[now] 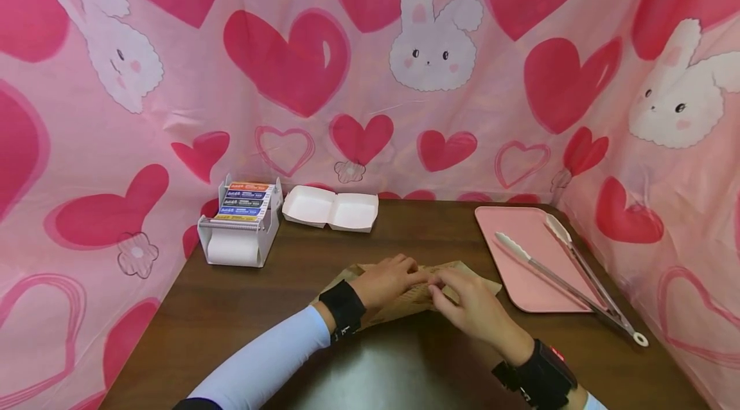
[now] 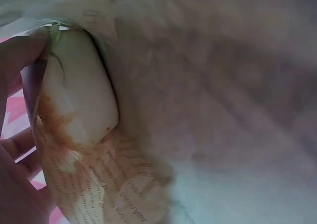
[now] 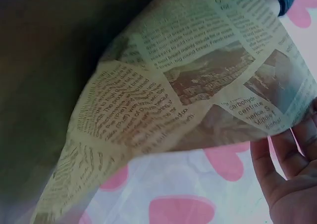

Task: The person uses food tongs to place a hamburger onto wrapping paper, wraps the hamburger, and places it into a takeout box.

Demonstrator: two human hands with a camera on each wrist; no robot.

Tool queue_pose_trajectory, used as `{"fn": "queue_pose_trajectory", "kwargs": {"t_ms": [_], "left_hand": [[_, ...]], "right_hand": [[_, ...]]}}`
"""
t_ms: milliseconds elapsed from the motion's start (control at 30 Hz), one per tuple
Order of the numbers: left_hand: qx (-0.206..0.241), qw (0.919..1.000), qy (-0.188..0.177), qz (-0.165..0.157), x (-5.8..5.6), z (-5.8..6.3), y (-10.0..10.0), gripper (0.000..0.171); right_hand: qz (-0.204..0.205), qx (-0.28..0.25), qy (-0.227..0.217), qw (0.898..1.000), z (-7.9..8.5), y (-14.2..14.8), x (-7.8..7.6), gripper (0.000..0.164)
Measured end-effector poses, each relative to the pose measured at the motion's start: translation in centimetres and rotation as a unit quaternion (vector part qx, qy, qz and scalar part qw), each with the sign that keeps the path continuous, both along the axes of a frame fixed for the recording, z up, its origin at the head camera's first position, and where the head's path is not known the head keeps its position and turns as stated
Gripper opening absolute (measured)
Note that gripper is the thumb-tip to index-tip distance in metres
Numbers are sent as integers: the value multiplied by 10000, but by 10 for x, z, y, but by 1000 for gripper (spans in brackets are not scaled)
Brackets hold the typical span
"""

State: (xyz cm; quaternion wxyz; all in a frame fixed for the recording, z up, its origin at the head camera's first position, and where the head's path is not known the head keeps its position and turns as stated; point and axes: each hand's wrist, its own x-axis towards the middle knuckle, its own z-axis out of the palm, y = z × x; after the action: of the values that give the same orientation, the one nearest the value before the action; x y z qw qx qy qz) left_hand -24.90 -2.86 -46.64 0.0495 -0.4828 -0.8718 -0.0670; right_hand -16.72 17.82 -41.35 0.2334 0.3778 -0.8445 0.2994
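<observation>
A sheet of brown wrapping paper (image 1: 405, 308) printed like newspaper lies partly folded at the middle of the table. My left hand (image 1: 386, 283) holds its upper left part, and my right hand (image 1: 473, 308) grips the paper just to the right, fingertips of both hands close together. Inside the fold, the left wrist view shows a pale, smooth, rounded piece of food (image 2: 81, 92) like a bun, with brownish-orange sauce smeared on its side. From the head it is hidden by paper and hands. In the right wrist view, fingers (image 3: 285, 159) sit at the paper's edge.
A white dispenser (image 1: 234, 249) with colourful labels and a paper roll stands back left. Beside it is an unfolded white box (image 1: 354, 212). On the right, metal tongs (image 1: 555, 278) lie across a pink tray (image 1: 523, 294). A heart-and-rabbit curtain (image 1: 370, 76) surrounds the brown table (image 1: 231, 307).
</observation>
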Motion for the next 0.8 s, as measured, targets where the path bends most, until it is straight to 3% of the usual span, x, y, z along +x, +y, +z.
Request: {"fn": "queue_pose_trajectory", "kwargs": {"t_ms": [100,233,333,500,700,800], "left_hand": [[273,9960,-797,291,-2,0,0,35],[1086,9773,-1763,440,-7,-7,-6,42],[1339,9717,-1940,119,-11,-14,-13,51],[1237,9674,-2204,-176,-20,-19,-22,54],[1770,9371,-3006,147,-31,-16,-30,35],[2059,9256,-3139,487,-32,-14,-34,33]], "right_hand": [[-201,-145,-265,9993,3,-4,-14,17],[-368,-381,-744,9958,2,-10,-32,11],[-554,-504,-1121,9909,-2,-12,-46,7],[-1016,-371,-1433,9838,-16,-15,-68,4],[-1533,350,-1440,9770,-30,-20,-88,7],[-1570,810,-1495,9728,-32,-21,-93,10]]}}
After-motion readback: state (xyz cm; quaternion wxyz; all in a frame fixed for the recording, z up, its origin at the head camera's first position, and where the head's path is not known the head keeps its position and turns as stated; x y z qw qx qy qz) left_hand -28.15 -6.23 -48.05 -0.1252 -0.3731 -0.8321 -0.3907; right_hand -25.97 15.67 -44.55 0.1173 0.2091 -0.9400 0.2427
